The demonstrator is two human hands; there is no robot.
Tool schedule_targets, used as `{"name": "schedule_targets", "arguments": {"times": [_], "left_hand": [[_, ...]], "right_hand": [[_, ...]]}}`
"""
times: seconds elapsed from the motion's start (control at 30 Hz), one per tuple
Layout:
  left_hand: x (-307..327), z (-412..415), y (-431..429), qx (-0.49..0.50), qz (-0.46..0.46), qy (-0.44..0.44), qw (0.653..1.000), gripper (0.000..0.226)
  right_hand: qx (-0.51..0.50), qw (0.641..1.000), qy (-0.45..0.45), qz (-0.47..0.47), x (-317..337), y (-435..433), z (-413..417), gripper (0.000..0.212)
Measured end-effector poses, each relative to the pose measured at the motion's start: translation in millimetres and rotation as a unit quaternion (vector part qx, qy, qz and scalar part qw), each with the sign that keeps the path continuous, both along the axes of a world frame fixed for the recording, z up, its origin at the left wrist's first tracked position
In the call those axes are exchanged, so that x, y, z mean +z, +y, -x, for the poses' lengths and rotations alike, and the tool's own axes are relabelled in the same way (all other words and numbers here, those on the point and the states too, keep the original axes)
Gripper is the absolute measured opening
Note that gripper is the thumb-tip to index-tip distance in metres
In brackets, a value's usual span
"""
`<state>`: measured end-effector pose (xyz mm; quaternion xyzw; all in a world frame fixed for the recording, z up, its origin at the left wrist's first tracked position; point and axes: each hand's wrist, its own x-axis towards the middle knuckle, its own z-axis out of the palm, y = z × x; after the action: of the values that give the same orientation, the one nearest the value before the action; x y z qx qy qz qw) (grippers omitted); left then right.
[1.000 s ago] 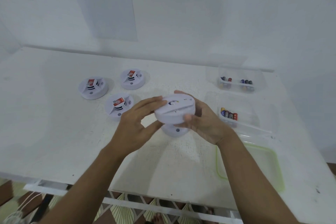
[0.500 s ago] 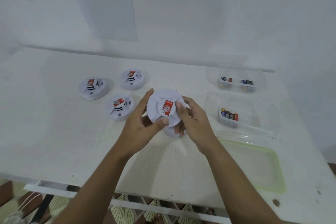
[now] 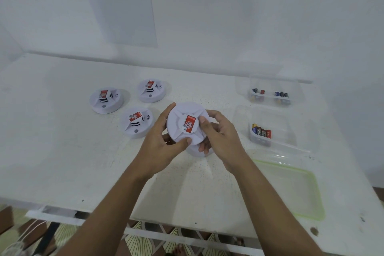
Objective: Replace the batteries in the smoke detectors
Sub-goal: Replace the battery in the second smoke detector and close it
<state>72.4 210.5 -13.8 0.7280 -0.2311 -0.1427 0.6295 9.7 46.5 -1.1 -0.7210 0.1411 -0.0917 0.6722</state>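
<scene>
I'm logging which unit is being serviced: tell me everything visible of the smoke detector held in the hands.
The smoke detector is a round white plastic-looking disc; raised ribs meet a central hub bearing a red-and-white label. It is held above the table, labelled face toward the camera. The left hand grips its left rim, the right hand its right.

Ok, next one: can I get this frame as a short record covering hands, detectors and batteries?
left hand: grips held detector at its left edge
right hand: grips it at the right edge
held detector: tilted, red label toward camera
under hands: white round part, mostly hidden
left on table: three other detectors, labels up
far tub: batteries
near tub: batteries
lid: green-rimmed, flat, near right
</scene>
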Motion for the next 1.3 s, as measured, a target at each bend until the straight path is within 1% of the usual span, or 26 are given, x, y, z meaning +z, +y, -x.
{"name": "schedule_targets", "arguments": {"times": [0.73, 1.13, 1.23, 1.3], "left_hand": [[-4.6, 0.1, 0.2, -0.003, 0.001, -0.002, 1.0, 0.08], [-5.3, 0.2, -0.2, -0.014, 0.008, 0.02, 1.0, 0.079], [-2.3, -2.1, 2.5, -0.029, 0.007, 0.029, 0.999, 0.075], [1.9, -3.5, 5.0, -0.053, 0.024, 0.044, 0.997, 0.066]], "right_hand": [[0.012, 1.0, 0.006, -0.01, -1.2, -1.9, 0.5, 0.028], [0.01, 1.0, 0.006, -0.014, -2.5, -3.5, 1.4, 0.027], [0.004, 1.0, 0.006, -0.015, -2.5, -3.4, 0.9, 0.027], [0.005, 1.0, 0.008, -0.027, -3.4, -3.0, -0.7, 0.029]]}}
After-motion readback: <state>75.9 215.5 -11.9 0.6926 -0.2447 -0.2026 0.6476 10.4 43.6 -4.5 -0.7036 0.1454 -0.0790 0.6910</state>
